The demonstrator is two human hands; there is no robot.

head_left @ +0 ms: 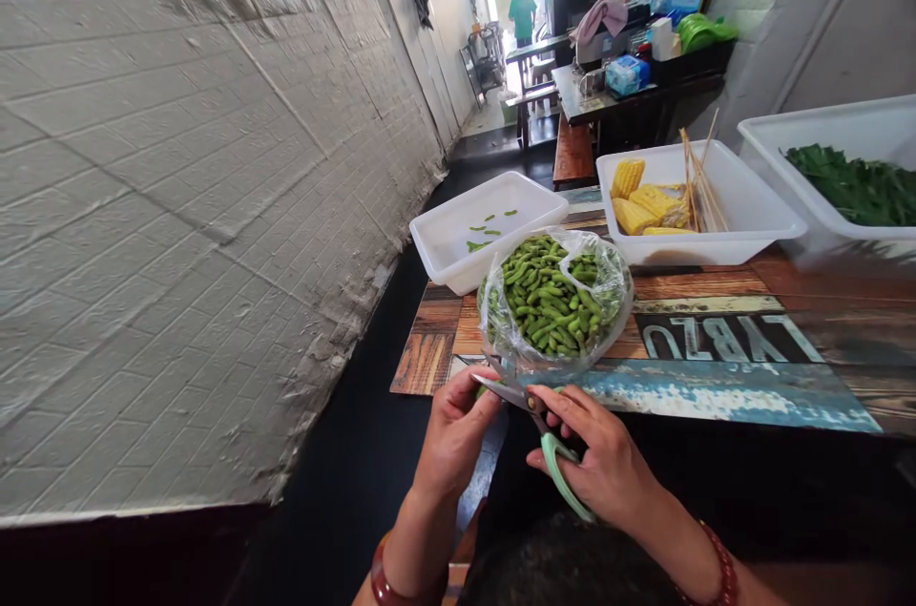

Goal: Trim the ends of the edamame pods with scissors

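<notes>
While the right hand (601,453) has its grip wrapped around green-handled scissors (531,405), the left hand (458,429) pinches a green pod (482,390), largely hidden, at the blades (507,391). Just beyond both hands, a clear plastic bag (493,324) full of pods (548,301) rests on the counter (687,396), beside a white tray (436,248) holding a few green pieces (476,246).

A table (751,401) with a patchwork wood-plank surface in brown, cream and weathered blue, marked with pale block letters (737,339), spans the right and centre of the frame. On it rest a shallow white plastic tub (468,277) near the centre, a clear plastic bag (616,305) of green pods (548,310) just below, a second white plastic tub (687,250) right of centre, and a larger translucent white one (848,231) at the right edge.
</notes>
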